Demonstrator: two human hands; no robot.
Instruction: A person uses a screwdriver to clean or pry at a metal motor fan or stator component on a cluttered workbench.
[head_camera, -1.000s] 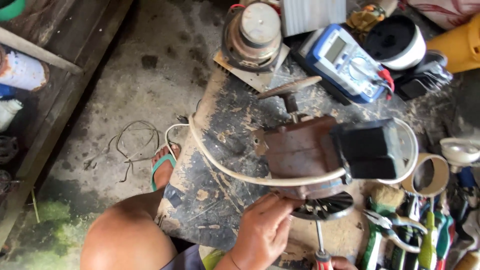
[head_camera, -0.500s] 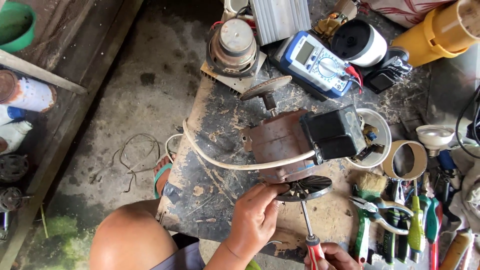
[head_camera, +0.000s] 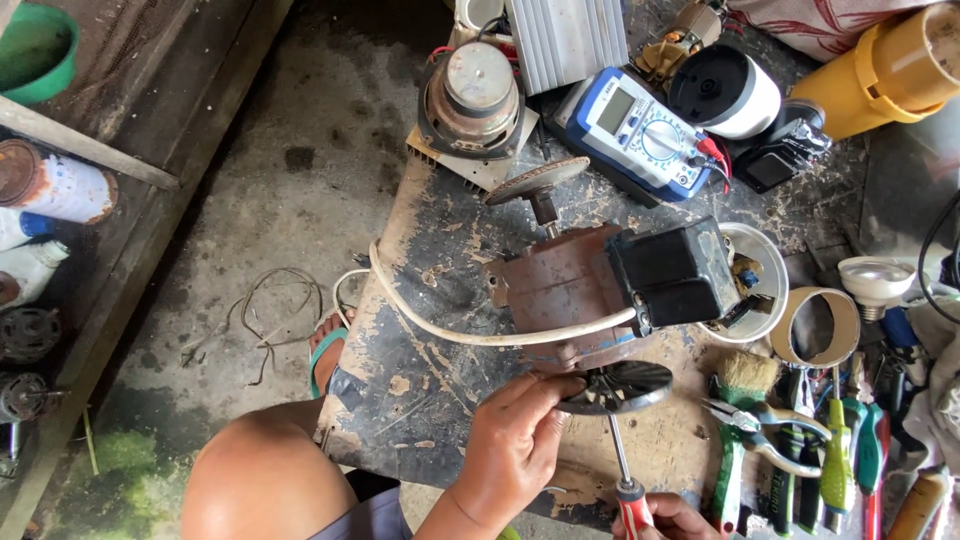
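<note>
Two hands are at work on a rusty brown motor (head_camera: 570, 295) lying on its side mid-bench, black box fixed to it. The near black disc (head_camera: 617, 386) on the motor's shaft end is gripped at its rim by the left hand (head_camera: 512, 445), fingers curled tight on it. A red-handled screwdriver (head_camera: 626, 480) is held by the right hand (head_camera: 672, 518), mostly out of frame, fingers closed on the handle, tip up under the disc. Step judged: disc fastening being worked w/ disc held from turning; next move needs steady rim grip and tip kept seated. Bench (head_camera: 420, 370) is scarred, paint-flaked wood, crowded w/ multimeter (head_camera: 640, 140), pliers (head_camera: 750, 430), tape roll (head_camera: 822, 326); bare concrete floor (head_camera: 240, 190) at left.
</note>
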